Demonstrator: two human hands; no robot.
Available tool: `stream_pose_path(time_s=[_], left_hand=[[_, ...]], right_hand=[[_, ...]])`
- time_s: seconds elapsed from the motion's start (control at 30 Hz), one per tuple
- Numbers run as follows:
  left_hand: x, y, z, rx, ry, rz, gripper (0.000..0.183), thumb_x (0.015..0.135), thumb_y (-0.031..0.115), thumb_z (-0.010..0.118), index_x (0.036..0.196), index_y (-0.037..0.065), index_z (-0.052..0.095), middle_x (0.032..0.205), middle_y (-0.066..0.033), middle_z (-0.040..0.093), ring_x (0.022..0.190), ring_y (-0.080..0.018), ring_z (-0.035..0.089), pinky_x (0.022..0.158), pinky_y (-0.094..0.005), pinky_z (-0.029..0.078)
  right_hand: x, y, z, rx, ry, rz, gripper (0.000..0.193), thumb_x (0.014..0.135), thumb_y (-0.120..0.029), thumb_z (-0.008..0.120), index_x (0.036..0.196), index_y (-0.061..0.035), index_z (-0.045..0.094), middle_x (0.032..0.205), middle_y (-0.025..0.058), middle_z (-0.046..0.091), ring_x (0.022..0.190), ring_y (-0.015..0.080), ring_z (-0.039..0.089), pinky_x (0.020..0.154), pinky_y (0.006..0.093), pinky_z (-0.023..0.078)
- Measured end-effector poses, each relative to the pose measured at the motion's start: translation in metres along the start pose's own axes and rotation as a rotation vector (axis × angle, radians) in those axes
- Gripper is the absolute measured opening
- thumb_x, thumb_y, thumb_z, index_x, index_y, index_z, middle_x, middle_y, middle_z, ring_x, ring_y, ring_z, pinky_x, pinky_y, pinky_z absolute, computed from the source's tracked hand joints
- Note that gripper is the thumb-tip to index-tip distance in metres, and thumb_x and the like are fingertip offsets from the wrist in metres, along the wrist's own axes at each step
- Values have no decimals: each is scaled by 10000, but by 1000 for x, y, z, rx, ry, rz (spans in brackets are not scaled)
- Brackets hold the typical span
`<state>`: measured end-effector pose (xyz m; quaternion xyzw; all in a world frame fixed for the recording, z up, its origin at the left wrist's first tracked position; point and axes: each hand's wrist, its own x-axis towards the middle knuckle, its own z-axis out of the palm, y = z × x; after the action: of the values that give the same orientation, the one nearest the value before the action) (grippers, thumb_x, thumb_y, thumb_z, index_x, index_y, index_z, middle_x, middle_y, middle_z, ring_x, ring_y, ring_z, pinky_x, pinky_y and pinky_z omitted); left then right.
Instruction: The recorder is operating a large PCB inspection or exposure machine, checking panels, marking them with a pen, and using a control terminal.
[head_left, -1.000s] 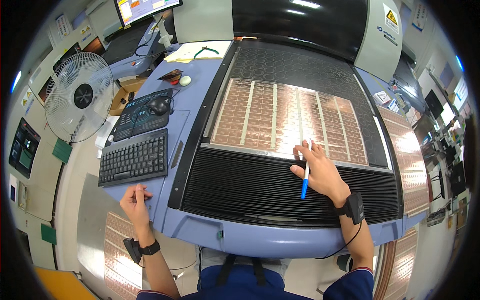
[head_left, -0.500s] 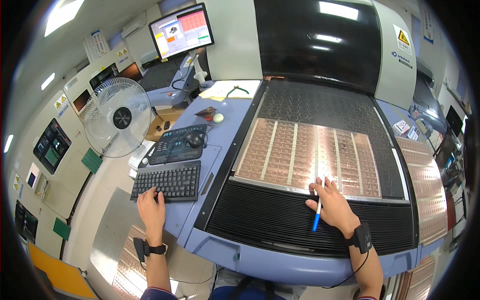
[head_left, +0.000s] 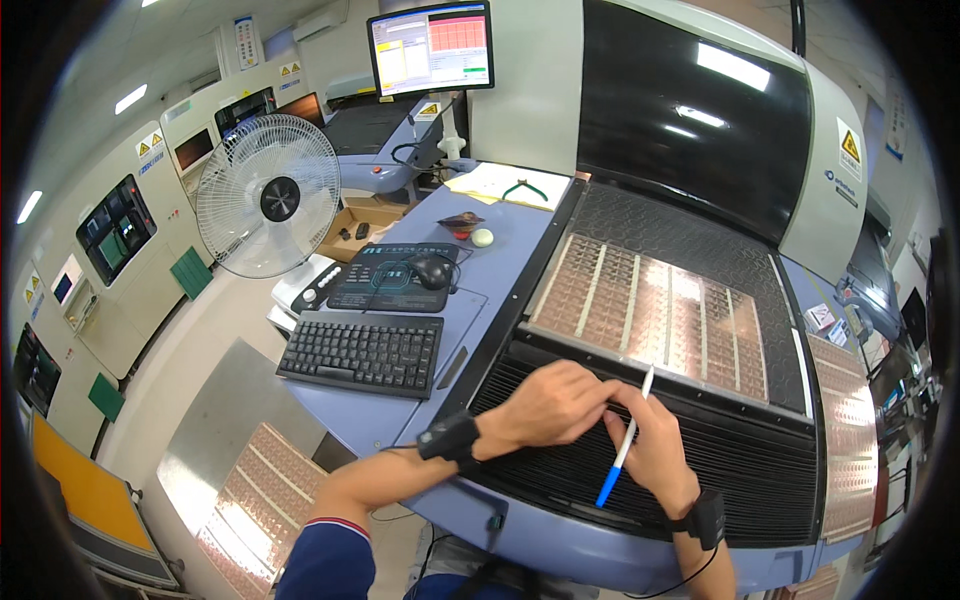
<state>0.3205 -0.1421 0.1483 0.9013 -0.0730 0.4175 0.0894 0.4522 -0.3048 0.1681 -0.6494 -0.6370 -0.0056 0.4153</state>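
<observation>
At lower centre, our right hand (head_left: 656, 440) holds the pen (head_left: 618, 458) in half-closed fingers, perhaps leaving fingertips free to meet our left hand (head_left: 548, 404), curled, its contents unclear

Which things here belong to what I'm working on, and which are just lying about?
Likely in use:
Blue-ended white pen, held in the right hand
Copper-coloured panel, just beyond the left hand
Keyboard, probably

Seemingly just lying about:
Green-handled pliers, on paper
Round white object

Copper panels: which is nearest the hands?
The middle panel on the black bed, just beyond the left hand and right hand; others, like the right panel and lower-left panel, lie farther away.
</observation>
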Motion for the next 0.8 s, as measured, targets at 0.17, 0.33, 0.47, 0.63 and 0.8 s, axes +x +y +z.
stream_pose_path(time_s=[0.17,0.33,0.47,0.63,0.8], left_hand=[[-26,0,16,-297,-95,-110,177,879,130,756,1038,53,751,834,-104,734,702,-286,695,652,-385,556],[-32,6,4,-477,-81,-156,160,861,106,782,1004,36,759,844,-96,754,674,-259,702,609,-345,540],[-35,8,9,-519,-71,-129,145,856,101,782,987,41,766,836,-88,752,673,-247,702,612,-333,541],[-24,14,4,-466,-105,-124,122,838,111,797,950,66,775,793,-60,743,635,-232,691,593,-336,534],[-21,13,3,-478,-136,-140,132,800,66,800,922,39,756,744,-83,721,604,-240,685,568,-344,526]], right_hand=[[-36,16,8,17,89,-30,274,841,40,726,1104,-22,687,1035,197,733,919,372,732,779,403,596],[-34,8,18,103,81,-12,245,821,58,738,1055,-3,698,941,184,745,824,326,749,714,370,597],[-35,7,17,87,69,-5,219,817,50,746,1024,-3,697,888,168,745,773,310,745,677,360,591],[-39,12,12,98,101,-25,175,828,13,763,988,-36,712,836,151,731,677,304,703,607,366,559],[-32,25,14,152,89,-92,195,815,-30,778,993,-36,699,750,122,683,637,302,680,567,386,537]])
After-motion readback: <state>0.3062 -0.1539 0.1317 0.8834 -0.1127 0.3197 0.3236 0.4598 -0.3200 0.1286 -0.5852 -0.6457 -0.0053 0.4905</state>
